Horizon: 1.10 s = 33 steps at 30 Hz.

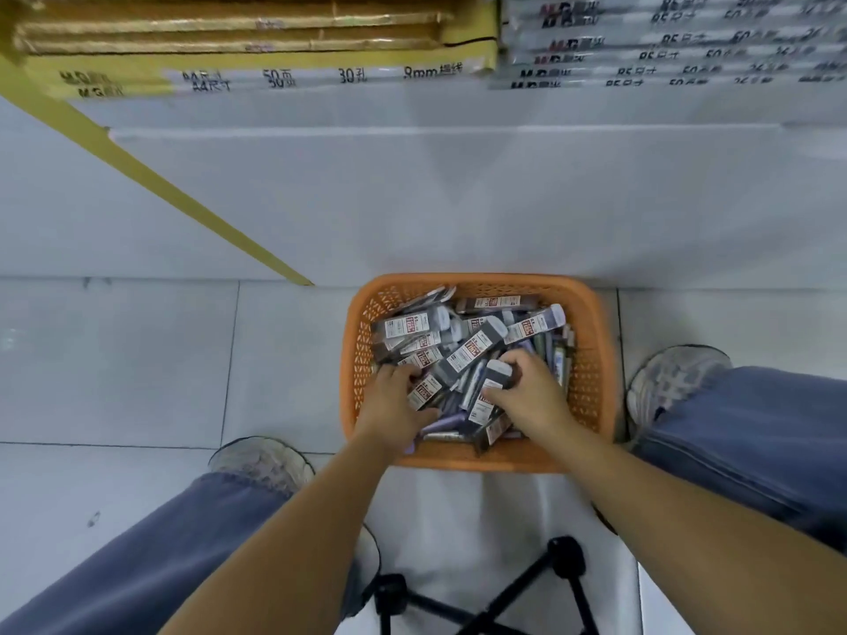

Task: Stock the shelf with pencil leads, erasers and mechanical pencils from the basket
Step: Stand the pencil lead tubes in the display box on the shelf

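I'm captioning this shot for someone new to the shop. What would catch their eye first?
The orange basket on the pale floor, heaped with small packets, stands out at once. Both hands, left and right, reach into it from below, the right closed on one packet. Yellow-edged notebooks sit on the shelf above.

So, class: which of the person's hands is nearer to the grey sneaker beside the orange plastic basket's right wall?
Right. The right hand works inside the orange plastic basket on the side towards that grey sneaker; the left hand is at the basket's far, left side.
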Motion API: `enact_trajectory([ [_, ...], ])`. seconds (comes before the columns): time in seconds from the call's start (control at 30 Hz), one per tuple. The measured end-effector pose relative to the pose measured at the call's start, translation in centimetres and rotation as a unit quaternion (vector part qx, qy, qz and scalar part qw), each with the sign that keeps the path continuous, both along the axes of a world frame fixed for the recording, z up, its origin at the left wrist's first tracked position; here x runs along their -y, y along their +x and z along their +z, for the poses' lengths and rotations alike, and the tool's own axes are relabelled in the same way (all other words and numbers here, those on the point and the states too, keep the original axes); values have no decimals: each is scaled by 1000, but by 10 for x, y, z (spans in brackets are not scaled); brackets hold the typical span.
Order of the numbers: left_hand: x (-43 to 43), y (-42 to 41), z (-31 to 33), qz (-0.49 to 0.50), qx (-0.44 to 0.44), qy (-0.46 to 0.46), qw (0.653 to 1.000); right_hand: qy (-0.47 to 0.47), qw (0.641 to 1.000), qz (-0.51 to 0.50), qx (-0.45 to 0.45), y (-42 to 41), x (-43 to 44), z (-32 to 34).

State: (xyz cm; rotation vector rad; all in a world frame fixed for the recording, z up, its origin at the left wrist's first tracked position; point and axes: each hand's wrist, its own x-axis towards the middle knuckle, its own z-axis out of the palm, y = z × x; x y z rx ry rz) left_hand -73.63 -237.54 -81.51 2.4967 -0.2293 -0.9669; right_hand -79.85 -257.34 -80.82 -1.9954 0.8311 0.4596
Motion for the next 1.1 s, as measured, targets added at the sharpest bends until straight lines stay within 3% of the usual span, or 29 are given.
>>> enact_trajectory([
  [0.1,4,2,1,11,27,-17,999,80,991,-106,-11,4,9,6],
  [0.23,2,0,0,35,17,-30,999,133,981,-142,7,15,16,10],
  [0.33,0,-3,-1,32,-5,-33,999,129,983,-132,26,25,7,11],
  [0.47,0,0,-3,60,-47,-33,997,32,999,-26,31,36,-8,10],
  [0.6,-3,1,0,40,-27,-37,998,-16,998,-16,53,31,-8,9],
  [0.87,-3,22,20,79,124,-115,983,33,997,-49,48,27,-1,8],
  [1.1,7,60,20,16,78,-93,992,141,984,-96,50,36,3,13],
])
